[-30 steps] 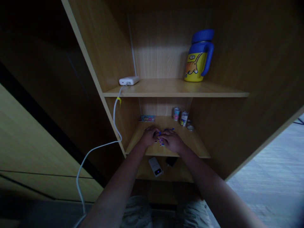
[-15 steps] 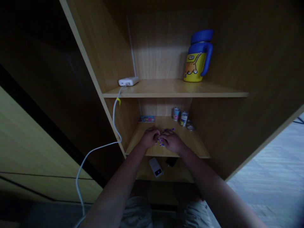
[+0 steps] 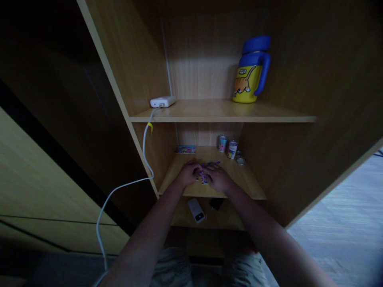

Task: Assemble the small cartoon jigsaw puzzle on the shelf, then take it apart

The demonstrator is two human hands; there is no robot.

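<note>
Small purple and blue pieces (image 3: 204, 177), which look like jigsaw puzzle pieces, lie on the lower shelf between my hands. More blue bits (image 3: 218, 162) are scattered just behind my right hand. My left hand (image 3: 188, 173) is curled closed at the left edge of the pieces; whatever sits in its fingertips is too small and dark to make out. Stretched over the right side of the pieces, my right hand (image 3: 218, 177) has its fingers somewhat apart, their tips close to my left hand.
Two small printed cans (image 3: 222, 143) (image 3: 232, 150) and round metal lids (image 3: 240, 160) stand at the back right. A colourful card (image 3: 185, 149) lies back left. Above are a blue-yellow jug (image 3: 248, 75) and a white cabled box (image 3: 163, 102). Below lies a white power bank (image 3: 196, 210).
My right hand's fingers have shifted slightly, and more of the blue pieces behind the fingertips now show. My left hand stays nearly in place. The view has moved very slightly.
</note>
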